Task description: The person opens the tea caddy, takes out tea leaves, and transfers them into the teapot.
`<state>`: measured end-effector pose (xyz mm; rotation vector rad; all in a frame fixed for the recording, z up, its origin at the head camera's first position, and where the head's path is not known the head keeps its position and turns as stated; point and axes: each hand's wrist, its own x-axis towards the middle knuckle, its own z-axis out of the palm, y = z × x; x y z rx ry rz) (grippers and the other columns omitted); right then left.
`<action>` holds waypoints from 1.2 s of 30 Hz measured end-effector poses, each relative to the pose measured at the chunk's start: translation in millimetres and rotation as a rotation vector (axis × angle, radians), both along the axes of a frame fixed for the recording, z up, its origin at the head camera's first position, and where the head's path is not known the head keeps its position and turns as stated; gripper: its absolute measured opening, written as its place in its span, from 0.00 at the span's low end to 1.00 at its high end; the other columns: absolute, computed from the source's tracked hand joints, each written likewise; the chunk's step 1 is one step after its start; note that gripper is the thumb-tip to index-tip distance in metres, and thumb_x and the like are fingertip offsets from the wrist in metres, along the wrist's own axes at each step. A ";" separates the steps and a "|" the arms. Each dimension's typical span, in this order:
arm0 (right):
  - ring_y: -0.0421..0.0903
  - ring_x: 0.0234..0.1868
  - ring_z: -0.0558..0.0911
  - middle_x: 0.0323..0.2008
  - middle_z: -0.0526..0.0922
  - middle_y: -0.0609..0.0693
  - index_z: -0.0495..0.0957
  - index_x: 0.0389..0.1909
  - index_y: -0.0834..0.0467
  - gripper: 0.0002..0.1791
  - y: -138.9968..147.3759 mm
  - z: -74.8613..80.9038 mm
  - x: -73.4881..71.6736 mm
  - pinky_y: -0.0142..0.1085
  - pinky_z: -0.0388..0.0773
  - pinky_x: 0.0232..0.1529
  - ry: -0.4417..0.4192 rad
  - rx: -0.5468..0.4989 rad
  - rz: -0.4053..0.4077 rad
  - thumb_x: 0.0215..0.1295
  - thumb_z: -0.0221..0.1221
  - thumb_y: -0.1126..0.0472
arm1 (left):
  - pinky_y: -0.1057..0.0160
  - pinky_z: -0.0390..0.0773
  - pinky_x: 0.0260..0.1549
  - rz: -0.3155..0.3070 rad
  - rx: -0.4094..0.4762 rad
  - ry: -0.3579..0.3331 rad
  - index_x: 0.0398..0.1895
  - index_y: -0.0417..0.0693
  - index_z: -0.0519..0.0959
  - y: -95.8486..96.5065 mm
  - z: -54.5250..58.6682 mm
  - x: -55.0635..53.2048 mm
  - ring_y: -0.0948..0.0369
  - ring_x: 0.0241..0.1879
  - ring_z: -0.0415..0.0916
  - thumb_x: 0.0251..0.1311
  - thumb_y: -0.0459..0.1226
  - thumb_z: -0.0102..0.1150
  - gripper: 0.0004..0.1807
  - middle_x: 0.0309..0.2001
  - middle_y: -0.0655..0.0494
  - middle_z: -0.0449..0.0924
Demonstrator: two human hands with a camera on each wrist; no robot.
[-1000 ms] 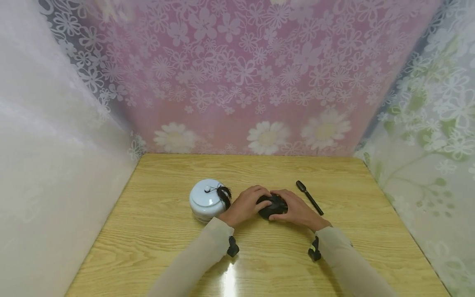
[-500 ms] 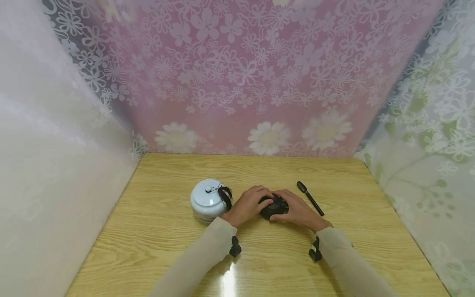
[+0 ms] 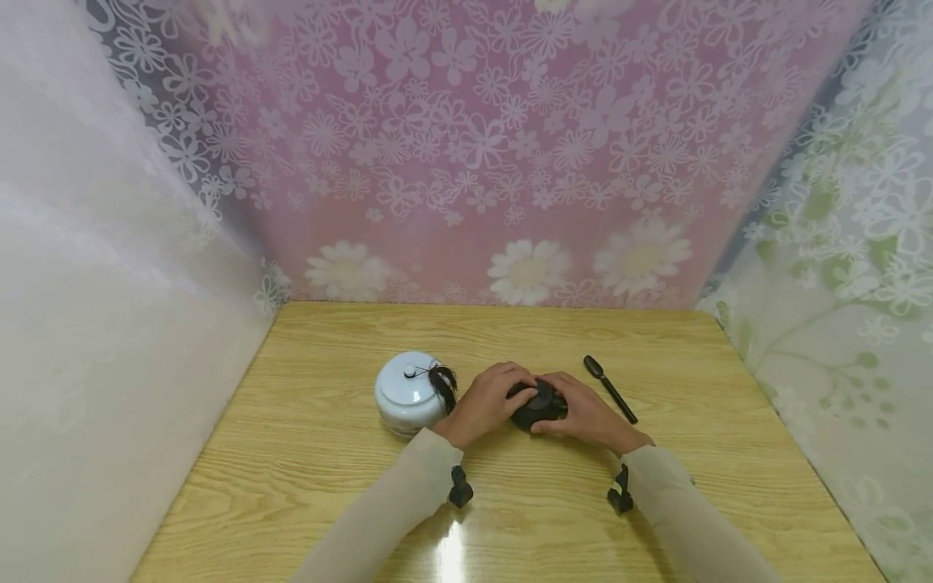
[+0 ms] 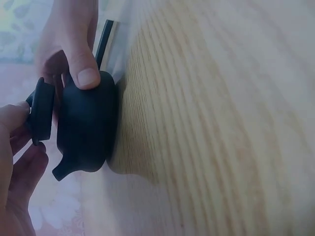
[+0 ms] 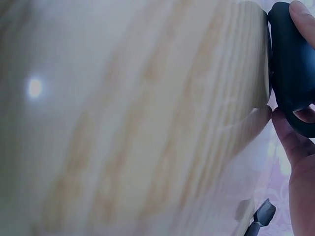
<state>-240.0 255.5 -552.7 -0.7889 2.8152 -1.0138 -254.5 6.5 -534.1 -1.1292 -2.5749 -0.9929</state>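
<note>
Between my two hands a small black teapot (image 3: 526, 419) stands on the wooden table. My left hand (image 3: 483, 406) pinches its black lid (image 4: 43, 110); the left wrist view shows the lid held just above the pot, apart from it. The spout (image 4: 61, 169) points to the left hand's side. My right hand (image 3: 585, 414) grips the pot's body from the right, thumb on the near wall, as the left wrist view also shows. Most of its fingers are hidden behind the pot. In the right wrist view, the looped handle (image 5: 302, 127) sits by the right palm.
A pale lidded jar (image 3: 408, 397) with a black tassel (image 3: 443, 385) stands close to the left forearm. Right of the right hand lies a black spoon-like tool (image 3: 611, 390). Flower-patterned cloth walls (image 3: 466, 162) enclose the table (image 3: 291, 453) at the back and sides.
Both hands stay almost in place around the teapot. The left fingers have risen slightly with the lid, whose round dark top shows more plainly now.
</note>
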 end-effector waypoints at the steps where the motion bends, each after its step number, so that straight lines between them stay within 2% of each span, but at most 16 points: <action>1: 0.57 0.65 0.83 0.71 0.78 0.57 0.72 0.78 0.54 0.49 0.0 0.1 0.1 0.58 0.83 0.62 -0.003 -0.002 0.001 0.61 0.78 0.37 | 0.64 0.83 0.61 -0.002 0.000 0.005 0.59 0.56 0.86 -0.9 0.0 1.0 0.64 0.61 0.82 0.82 0.49 0.60 0.14 0.59 0.62 0.85; 8: 0.60 0.68 0.81 0.73 0.77 0.58 0.71 0.79 0.57 0.52 0.8 0.5 -0.4 0.61 0.80 0.65 0.011 0.001 0.005 0.59 0.80 0.39 | 0.67 0.84 0.55 -0.010 0.011 0.001 0.57 0.55 0.87 -10.3 3.4 13.8 0.65 0.57 0.83 0.81 0.48 0.62 0.13 0.56 0.61 0.86; 13: 0.62 0.69 0.80 0.72 0.77 0.60 0.71 0.79 0.59 0.50 1.8 0.3 -0.6 0.64 0.79 0.66 0.041 0.023 0.018 0.62 0.80 0.42 | 0.66 0.84 0.55 -0.039 0.027 -0.017 0.56 0.52 0.88 -21.2 2.6 22.2 0.64 0.56 0.84 0.80 0.46 0.64 0.12 0.56 0.60 0.87; 16: 0.62 0.68 0.81 0.72 0.77 0.60 0.71 0.79 0.59 0.48 2.1 0.3 -0.8 0.63 0.80 0.65 0.052 0.039 0.023 0.64 0.79 0.45 | 0.65 0.84 0.57 -0.063 0.024 -0.055 0.54 0.53 0.88 -28.6 5.0 29.5 0.64 0.57 0.84 0.79 0.45 0.65 0.10 0.56 0.60 0.87; 20: 0.62 0.68 0.81 0.72 0.77 0.61 0.71 0.79 0.60 0.47 2.3 0.7 -0.7 0.63 0.81 0.64 0.065 0.053 0.023 0.65 0.79 0.45 | 0.67 0.84 0.58 -0.094 -0.024 -0.101 0.53 0.59 0.88 -37.3 5.1 39.0 0.67 0.58 0.83 0.80 0.48 0.63 0.09 0.56 0.64 0.86; 24: 0.63 0.69 0.80 0.73 0.77 0.61 0.71 0.79 0.60 0.50 1.9 2.6 0.9 0.64 0.80 0.64 0.051 0.049 0.014 0.63 0.79 0.42 | 0.69 0.83 0.56 -0.137 -0.063 -0.104 0.53 0.60 0.88 -42.6 -4.1 44.6 0.69 0.57 0.83 0.80 0.50 0.62 0.10 0.56 0.66 0.86; 29: 0.64 0.69 0.80 0.73 0.77 0.61 0.71 0.79 0.60 0.51 1.0 2.5 2.3 0.65 0.79 0.65 0.044 0.051 0.004 0.62 0.79 0.39 | 0.72 0.82 0.54 -0.173 -0.057 -0.093 0.53 0.60 0.89 -46.8 -22.8 46.3 0.71 0.55 0.83 0.80 0.51 0.62 0.11 0.56 0.67 0.86; 32: 0.64 0.69 0.80 0.73 0.77 0.61 0.71 0.79 0.60 0.51 0.4 1.7 2.4 0.65 0.79 0.65 0.048 0.054 0.006 0.62 0.78 0.39 | 0.73 0.82 0.54 -0.189 -0.053 -0.121 0.53 0.62 0.88 -49.2 -32.8 46.0 0.74 0.54 0.82 0.80 0.53 0.62 0.12 0.55 0.70 0.85; 36: 0.63 0.70 0.80 0.73 0.76 0.60 0.71 0.79 0.60 0.51 -0.9 1.9 2.2 0.65 0.79 0.66 0.036 0.045 0.002 0.62 0.78 0.39 | 0.73 0.82 0.55 -0.202 -0.054 -0.161 0.54 0.64 0.88 -51.8 -39.6 45.5 0.76 0.55 0.81 0.79 0.55 0.61 0.13 0.56 0.72 0.84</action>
